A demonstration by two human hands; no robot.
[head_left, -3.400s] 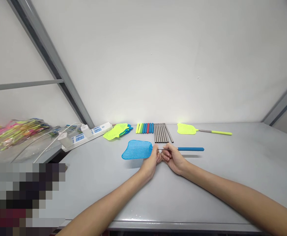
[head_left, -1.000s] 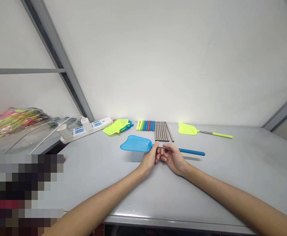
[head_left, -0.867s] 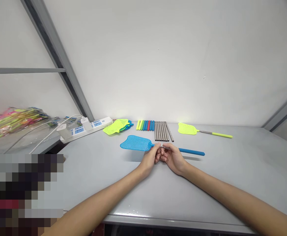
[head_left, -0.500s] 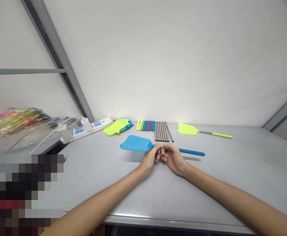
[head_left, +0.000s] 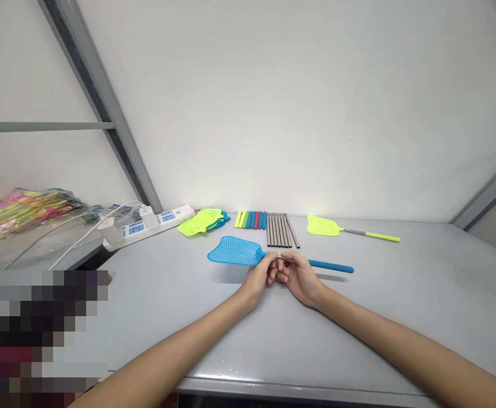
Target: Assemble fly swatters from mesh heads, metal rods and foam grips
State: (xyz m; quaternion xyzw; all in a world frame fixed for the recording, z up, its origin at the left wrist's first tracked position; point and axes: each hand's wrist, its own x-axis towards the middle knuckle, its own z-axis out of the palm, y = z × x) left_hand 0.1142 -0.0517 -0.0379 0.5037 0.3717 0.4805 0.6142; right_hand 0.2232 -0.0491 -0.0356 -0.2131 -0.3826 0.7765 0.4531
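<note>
A blue fly swatter (head_left: 236,251) is held crosswise just above the grey table, its perforated head to the left and its blue grip to the right. My left hand (head_left: 261,275) is closed on it near the neck, where the head meets the metal rod. Close beside it, my right hand (head_left: 299,276) pinches the rod a little left of the blue grip. The fingers of both hands nearly meet below the rod and hide part of it. Behind them lie a row of metal rods (head_left: 278,230) and a row of coloured grips (head_left: 251,220).
A yellow fly swatter (head_left: 323,225) lies at the back right. Yellow and blue swatter heads (head_left: 201,222) are stacked at the back left, beside a white power strip (head_left: 149,228) with cables. Bagged colourful items (head_left: 27,209) lie on the left surface.
Both hands keep their hold on the blue fly swatter in nearly the same place. The whole view has shifted very slightly; nothing else visibly differs.
</note>
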